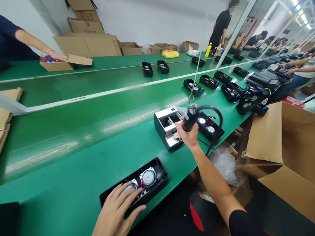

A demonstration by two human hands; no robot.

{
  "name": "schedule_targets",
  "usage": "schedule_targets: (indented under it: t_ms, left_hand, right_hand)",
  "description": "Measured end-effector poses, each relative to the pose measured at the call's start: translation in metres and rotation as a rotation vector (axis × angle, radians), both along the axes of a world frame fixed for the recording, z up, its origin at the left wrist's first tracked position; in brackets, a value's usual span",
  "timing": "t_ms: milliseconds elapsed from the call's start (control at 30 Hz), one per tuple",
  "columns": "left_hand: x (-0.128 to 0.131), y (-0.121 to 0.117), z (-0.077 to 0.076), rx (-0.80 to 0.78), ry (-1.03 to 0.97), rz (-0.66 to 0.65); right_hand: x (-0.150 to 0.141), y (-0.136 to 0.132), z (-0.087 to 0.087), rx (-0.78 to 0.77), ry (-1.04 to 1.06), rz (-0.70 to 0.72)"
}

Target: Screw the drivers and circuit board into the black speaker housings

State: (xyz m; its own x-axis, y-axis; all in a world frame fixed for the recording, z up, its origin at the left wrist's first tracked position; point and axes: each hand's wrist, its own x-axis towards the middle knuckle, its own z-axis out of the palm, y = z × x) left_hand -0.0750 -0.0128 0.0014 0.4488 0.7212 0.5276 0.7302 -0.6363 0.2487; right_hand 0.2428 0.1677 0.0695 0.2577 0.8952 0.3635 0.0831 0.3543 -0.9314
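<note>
My left hand (119, 208) lies with fingers spread over a black speaker housing (161, 168) on the green bench in front of me. Inside that housing sit round silver speakers (148, 177), one partly hidden by my fingers, with red wires beside them. A black electric screwdriver (190, 117) is gripped in my right hand (189, 134); it hangs from a hook and its dark cable loops to the right. Below the tool stands a screw feeder (163, 127) with a pale top. The screwdriver's tip is hidden behind my hand.
Another housing with speakers (211, 129) lies right of the feeder. More black housings (209, 82) line the bench farther off. An open carton (265, 135) stands at the right edge. Across the bench, a person's hand (57, 56) reaches to a small box (58, 65). Others work beyond.
</note>
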Motion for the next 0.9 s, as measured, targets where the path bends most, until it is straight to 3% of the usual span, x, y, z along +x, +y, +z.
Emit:
schedule_targets:
  t_ms: [100, 267, 467, 567, 800, 900]
  left_hand:
    - [0.022, 0.008, -0.004, 0.004, 0.072, -0.036]
    - [0.045, 0.006, -0.014, -0.047, 0.048, 0.013]
    - [0.053, 0.003, -0.007, -0.087, 0.029, 0.064]
    - [0.054, 0.000, -0.011, -0.130, 0.010, 0.136]
    - [0.050, -0.005, -0.029, -0.263, -0.082, 0.155]
    - [0.051, -0.005, -0.028, -0.284, -0.103, 0.183]
  right_hand:
    - [0.001, -0.010, 0.000, -0.044, -0.001, 0.073]
    - [0.001, -0.049, 0.003, -0.105, 0.099, 0.202]
    - [-0.011, -0.097, 0.009, -0.025, 0.325, 0.255]
    - [-0.027, -0.114, 0.006, 0.064, 0.352, 0.318]
    - [-0.067, -0.131, -0.011, 0.148, 0.356, 0.512]
    - [-0.076, -0.134, -0.020, 0.067, 0.287, 0.514]
